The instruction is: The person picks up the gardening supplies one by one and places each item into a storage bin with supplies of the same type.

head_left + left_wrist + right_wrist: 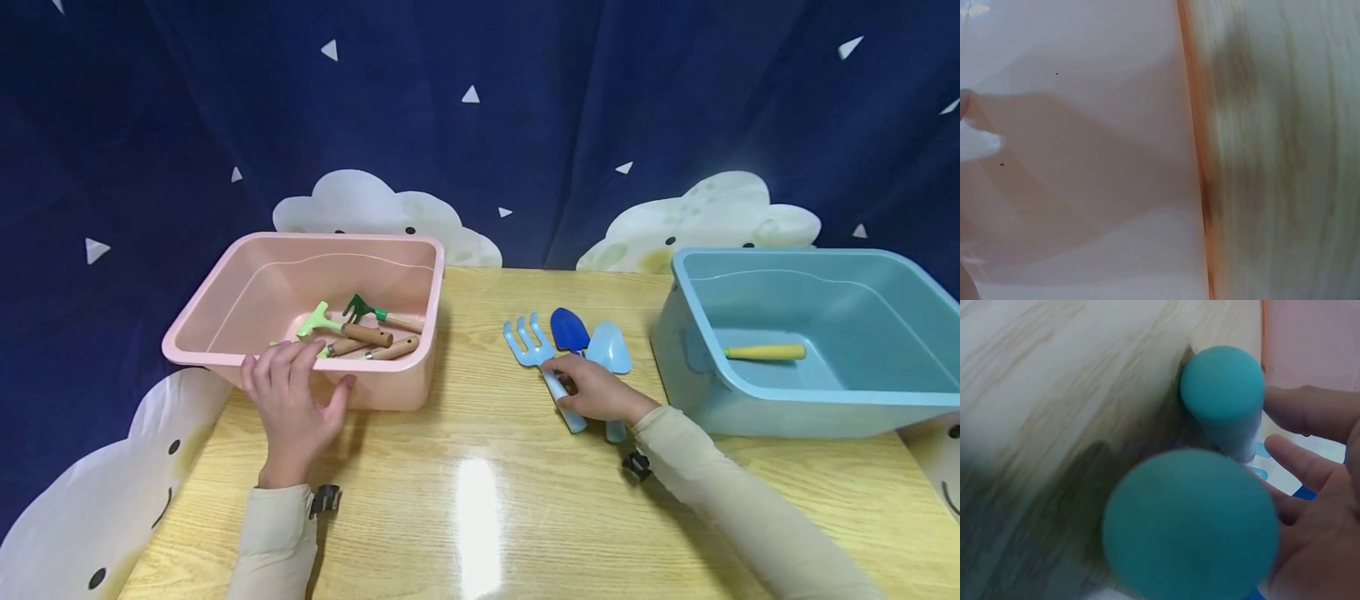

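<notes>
Three blue tools on the worktop (420, 492), between the pink bin (393, 387) and the blue bin (847, 418): fork (535, 357), trowel (570, 330), shovel (611, 348). Right hand (600, 392) is at the fork: I see it touching the handle, but can't tell if the fingers are closed round it. Tines point away from me, handle end towards my side. Trowel is dark blue, just right of the tines, partly hidden by the hand. Shovel is right of that, pale blue, its handle passing under the hand and sticking out below. Right wrist feed gives me two turquoise handle ends (1225, 381), close up.

Left hand (291, 408) grips the pink bin's near rim, fingers over the edge, thumb outside. Left wrist feed shows me mostly bin wall and worktop.

Pink bin holds a green rake (362, 308), a light green tool (318, 321) with a wooden handle, and more wooden handles (393, 348). Blue bin has a yellow handle (767, 352) lying on its floor. Dark blue curtain (405, 100) with white triangles behind.
</notes>
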`<action>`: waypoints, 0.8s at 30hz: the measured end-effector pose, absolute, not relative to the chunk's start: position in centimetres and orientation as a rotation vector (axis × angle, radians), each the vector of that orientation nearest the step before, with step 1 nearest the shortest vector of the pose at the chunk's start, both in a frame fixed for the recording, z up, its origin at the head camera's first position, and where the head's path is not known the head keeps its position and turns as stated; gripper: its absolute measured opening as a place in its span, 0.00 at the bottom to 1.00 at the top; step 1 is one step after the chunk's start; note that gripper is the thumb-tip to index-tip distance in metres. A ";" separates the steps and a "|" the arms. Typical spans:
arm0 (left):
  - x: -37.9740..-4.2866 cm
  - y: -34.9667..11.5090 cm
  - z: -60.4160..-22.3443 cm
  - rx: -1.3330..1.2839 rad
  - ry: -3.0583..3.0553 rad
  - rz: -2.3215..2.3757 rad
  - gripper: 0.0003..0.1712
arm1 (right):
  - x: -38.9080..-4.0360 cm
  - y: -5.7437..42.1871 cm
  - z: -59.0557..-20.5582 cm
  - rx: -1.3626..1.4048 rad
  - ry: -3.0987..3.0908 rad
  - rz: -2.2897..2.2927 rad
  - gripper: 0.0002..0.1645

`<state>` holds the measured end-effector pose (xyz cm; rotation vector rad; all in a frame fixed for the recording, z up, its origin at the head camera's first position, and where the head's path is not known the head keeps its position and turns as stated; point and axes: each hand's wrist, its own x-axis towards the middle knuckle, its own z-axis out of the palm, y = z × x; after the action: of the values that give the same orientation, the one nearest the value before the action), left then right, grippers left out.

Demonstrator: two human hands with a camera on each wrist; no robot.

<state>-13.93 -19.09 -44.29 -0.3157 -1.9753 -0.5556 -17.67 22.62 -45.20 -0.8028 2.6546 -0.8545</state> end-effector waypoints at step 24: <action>-13.8 -19.1 -44.3 -0.316 -1.978 -0.549 0.31 | -17.4 21.5 -44.9 -0.578 2.579 -0.943 0.36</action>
<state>-13.83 -19.10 -44.25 -0.3163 -1.9777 -0.5489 -17.36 21.52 -44.92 -0.5782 2.5793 -0.9426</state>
